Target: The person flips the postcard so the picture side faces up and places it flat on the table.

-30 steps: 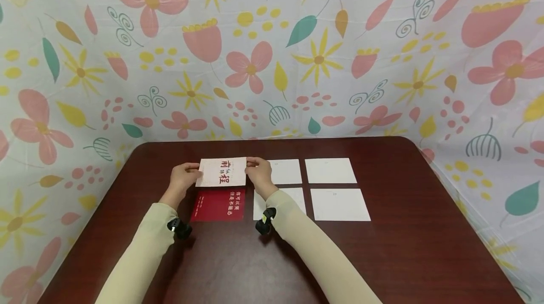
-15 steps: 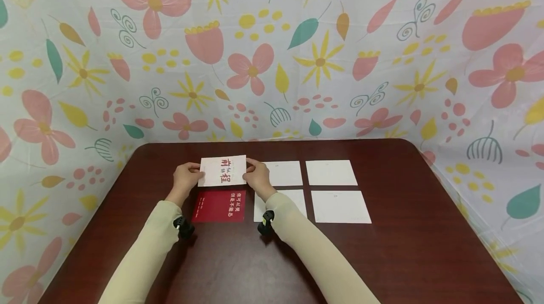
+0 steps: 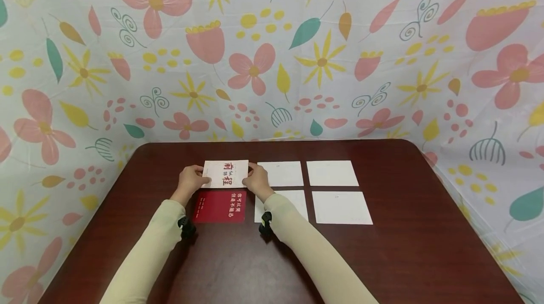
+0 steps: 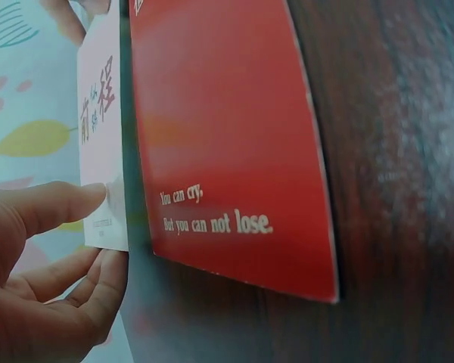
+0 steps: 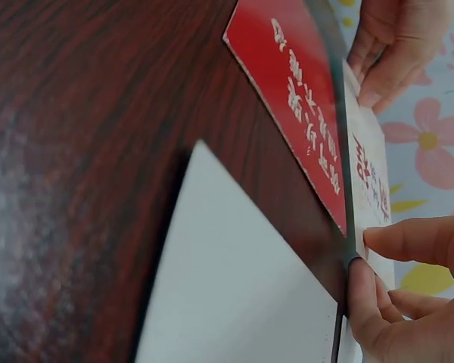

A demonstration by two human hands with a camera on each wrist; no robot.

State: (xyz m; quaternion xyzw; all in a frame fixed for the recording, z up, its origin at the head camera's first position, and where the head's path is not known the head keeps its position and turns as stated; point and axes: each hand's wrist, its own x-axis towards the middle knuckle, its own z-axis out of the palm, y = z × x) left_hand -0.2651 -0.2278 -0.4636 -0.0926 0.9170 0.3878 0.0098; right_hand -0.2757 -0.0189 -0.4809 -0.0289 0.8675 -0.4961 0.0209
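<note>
Between both hands is a white card with large red characters, just behind a red card that lies on the table. My left hand pinches the white card's left edge, thumb on its face and fingers behind, as the left wrist view shows. At its right edge my right hand pinches it the same way, thumb in front. The red card reads "You can cry, But you can not lose." in the left wrist view.
Two blank-looking white cards, a back one and a front one, lie at the right. Two more, a back one and a front one, lie partly behind the right hand and sleeve. A flower-patterned cloth hangs behind the dark wooden table.
The white card has come down a little toward the table and shifted slightly right, both hands moving with it. The red card and the blank-looking cards stay in place.
</note>
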